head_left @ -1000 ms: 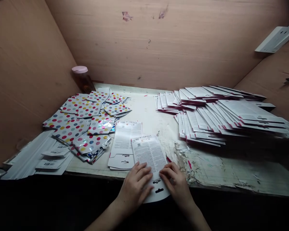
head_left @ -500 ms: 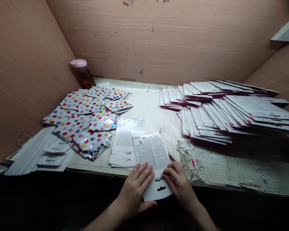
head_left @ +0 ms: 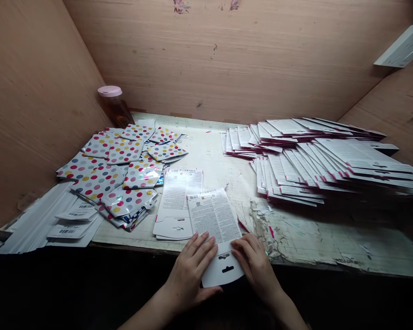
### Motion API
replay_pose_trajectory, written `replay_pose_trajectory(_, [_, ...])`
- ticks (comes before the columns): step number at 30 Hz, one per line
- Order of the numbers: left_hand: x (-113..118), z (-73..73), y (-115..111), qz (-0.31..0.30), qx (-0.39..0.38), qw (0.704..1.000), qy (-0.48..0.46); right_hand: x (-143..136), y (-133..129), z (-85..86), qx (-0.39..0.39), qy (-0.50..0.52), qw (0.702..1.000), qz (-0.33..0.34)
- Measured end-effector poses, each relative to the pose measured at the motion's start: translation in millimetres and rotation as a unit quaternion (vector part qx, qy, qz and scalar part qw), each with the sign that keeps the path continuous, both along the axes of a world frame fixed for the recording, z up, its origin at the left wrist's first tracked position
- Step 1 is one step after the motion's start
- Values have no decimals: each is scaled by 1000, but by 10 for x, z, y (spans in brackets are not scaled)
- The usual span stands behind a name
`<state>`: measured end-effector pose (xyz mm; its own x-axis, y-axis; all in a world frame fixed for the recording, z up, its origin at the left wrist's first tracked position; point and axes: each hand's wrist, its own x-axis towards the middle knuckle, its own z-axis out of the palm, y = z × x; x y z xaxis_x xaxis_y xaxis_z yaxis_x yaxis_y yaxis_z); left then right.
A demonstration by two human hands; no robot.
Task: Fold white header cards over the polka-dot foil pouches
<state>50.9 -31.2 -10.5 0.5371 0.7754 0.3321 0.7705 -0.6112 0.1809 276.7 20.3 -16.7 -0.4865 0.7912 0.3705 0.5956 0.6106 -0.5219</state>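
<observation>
A white printed packaging card (head_left: 214, 215) with hang-hole cutouts lies slanted at the front edge of the table. Its lower end juts out over the edge. My left hand (head_left: 192, 270) rests with fingers stretched flat across the card's left side, the thumb apart below it. On the card's right edge, near the cutouts, the bent fingers of my right hand (head_left: 256, 259) are closed. Partly beneath this card, to its left, lie more printed cards (head_left: 174, 204) of the same kind.
Polka-dot packets (head_left: 99, 181) are heaped at the left, beside barcoded white slips (head_left: 69, 229). Behind them a pink-lidded bottle (head_left: 115, 107) stands against the panel. Fanned stacks of cards (head_left: 296, 169) fill the right side. The worn tabletop (head_left: 306, 238) has a torn covering.
The view has shifted slightly, so everything sits a little further left. Both hands keep their places on the card.
</observation>
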Motion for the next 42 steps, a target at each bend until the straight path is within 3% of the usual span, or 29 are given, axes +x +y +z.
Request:
replay_pose_trajectory(5, [8,-6,2,3,-9,1000,-9,-45,34,29,7,-23,1000,-4])
replay_pose_trajectory(12, [10,0,1,4,-11,1000,-11,-78,114,-115,64,-60,996,17])
replay_pose_trajectory(15, [8,3,1,3,-9,1000,-14,-33,47,-95,75,-66,994,33])
replay_pose_trajectory(19, [-2,-18,0,0,-6,1000,-18,106,-71,42,47,-60,995,68])
replay_pose_trajectory(22, [-8,-37,-1,-2,-6,1000,-23,121,-23,108,38,-63,996,44])
replay_pose_trajectory(26, [-10,-33,-3,0,-13,999,-36,16,77,76,37,-85,995,29])
replay_pose_trajectory(31, [-12,-32,3,-4,-17,999,-47,100,-66,74,37,-78,993,78])
replay_pose_trajectory(37, [-16,-53,11,-6,-5,1000,-30,88,46,61,9,-82,996,25])
replay_pose_trajectory(42, [-14,-39,8,-3,-6,999,-41,24,42,7,27,-81,994,61])
